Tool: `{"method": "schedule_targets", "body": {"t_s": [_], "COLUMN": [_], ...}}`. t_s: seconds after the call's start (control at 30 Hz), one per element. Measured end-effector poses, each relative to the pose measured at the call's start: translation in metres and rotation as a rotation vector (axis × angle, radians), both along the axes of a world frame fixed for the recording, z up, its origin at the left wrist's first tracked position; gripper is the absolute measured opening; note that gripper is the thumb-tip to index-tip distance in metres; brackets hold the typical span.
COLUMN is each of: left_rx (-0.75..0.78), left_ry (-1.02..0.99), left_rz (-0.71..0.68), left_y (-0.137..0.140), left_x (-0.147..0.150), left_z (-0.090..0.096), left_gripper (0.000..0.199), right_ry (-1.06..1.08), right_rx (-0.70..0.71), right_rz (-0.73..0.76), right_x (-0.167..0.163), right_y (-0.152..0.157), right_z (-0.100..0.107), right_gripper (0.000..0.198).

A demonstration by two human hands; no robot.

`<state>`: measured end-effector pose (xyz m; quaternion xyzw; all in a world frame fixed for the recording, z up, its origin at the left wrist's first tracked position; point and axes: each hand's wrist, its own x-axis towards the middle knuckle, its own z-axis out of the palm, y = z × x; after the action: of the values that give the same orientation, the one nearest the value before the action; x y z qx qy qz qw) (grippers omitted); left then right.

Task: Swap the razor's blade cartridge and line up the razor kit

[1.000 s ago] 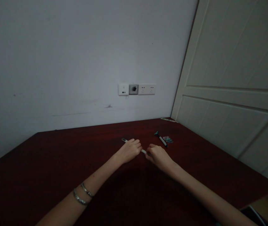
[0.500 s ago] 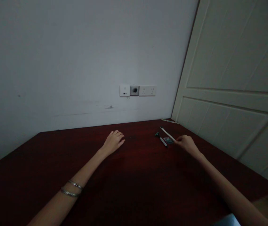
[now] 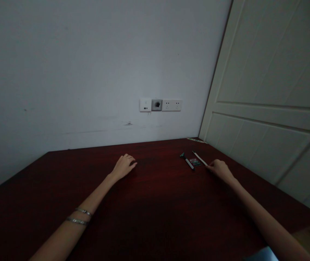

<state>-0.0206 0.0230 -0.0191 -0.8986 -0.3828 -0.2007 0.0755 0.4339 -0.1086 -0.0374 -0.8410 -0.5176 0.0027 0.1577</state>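
Observation:
My right hand (image 3: pixel 220 169) pinches the near end of a thin white stick with a dark tip (image 3: pixel 200 158). The stick points away toward the back of the table, and its exact kind is too small to tell. Just left of it lies a small clear packet (image 3: pixel 195 162) with dark and reddish contents. Beside that, a razor (image 3: pixel 188 162) with a grey and black handle rests on the tabletop, its greenish head at the far end. My left hand (image 3: pixel 123 166) lies palm down, empty, thumb apart from the fingers.
The dark red table (image 3: pixel 155 203) meets a pale wall with several socket plates (image 3: pixel 160 105). A white panelled door (image 3: pixel 264 137) borders the right side. A flat pale strip (image 3: pixel 196 140) lies in the back corner. Something light blue (image 3: pixel 264 254) shows at the bottom edge.
My right hand and the white stick have shifted right and slightly nearer, away from the packet. My left hand has slid left. The razor and packet have stayed put.

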Motion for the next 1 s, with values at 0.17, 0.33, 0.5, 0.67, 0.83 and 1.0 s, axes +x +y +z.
{"method": "schedule_targets", "body": {"t_s": [0.17,0.33,0.5,0.67,0.83,1.0], "left_rx": [-0.056,-0.096,-0.158,-0.215,-0.250,-0.250], "left_ry": [0.002,-0.005,0.002,0.005,0.000,-0.014], "left_rz": [0.058,0.136,0.196,0.249,0.278,0.289], "left_y": [0.005,0.003,-0.008,-0.017,-0.021,-0.024], "left_x": [-0.019,-0.036,-0.045,-0.052,-0.054,-0.053], "left_z": [-0.007,-0.019,-0.031,-0.033,-0.034,-0.036], "left_gripper": [0.034,0.037,0.045,0.050,0.051,0.050], "right_ry": [-0.152,-0.251,-0.252,-0.188,-0.101,-0.065], "right_rx": [-0.036,0.051,0.128,0.178,0.177,0.176], "right_rz": [-0.087,0.143,0.451,0.728,0.817,0.772], "right_x": [-0.022,-0.085,-0.174,-0.247,-0.280,-0.284], "right_y": [-0.003,0.019,0.049,0.069,0.085,0.087], "right_z": [0.015,0.031,0.031,0.019,-0.001,-0.018], "right_gripper": [0.039,0.041,0.037,0.035,0.041,0.041]}}
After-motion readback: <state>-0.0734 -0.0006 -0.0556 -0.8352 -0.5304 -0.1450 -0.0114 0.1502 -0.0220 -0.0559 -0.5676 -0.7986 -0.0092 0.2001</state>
